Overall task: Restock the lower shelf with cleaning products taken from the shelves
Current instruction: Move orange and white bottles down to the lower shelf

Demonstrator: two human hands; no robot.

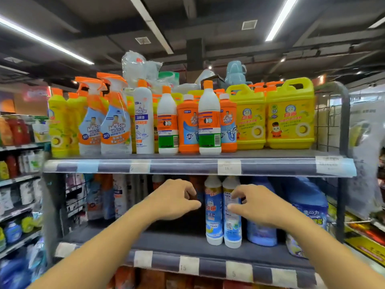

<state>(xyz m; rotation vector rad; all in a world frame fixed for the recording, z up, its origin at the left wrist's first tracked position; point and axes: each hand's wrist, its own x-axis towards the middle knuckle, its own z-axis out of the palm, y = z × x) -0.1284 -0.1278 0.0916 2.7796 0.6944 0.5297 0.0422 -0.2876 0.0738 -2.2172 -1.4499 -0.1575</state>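
Two tall white-and-blue cleaner bottles stand side by side on the lower shelf (187, 245): a left bottle (213, 217) and a right bottle (232, 230). My right hand (256, 207) has its fingertips on the front of the right bottle, with the fingers curled but not wrapped around it. My left hand (175, 199) hovers just left of the pair, fingers loosely bent, holding nothing. The upper shelf (187, 165) carries orange-and-white spray bottles (115, 122), white bottles (209, 119), orange bottles (187, 126) and yellow jugs (290, 117).
Blue detergent bottles (262, 232) and a blue pack (308, 213) stand right of the pair. Dim bottles (118, 197) fill the lower shelf's left back. A wire side panel (331, 113) closes the upper shelf's right end. Neighbouring shelving (18, 178) sits to the left.
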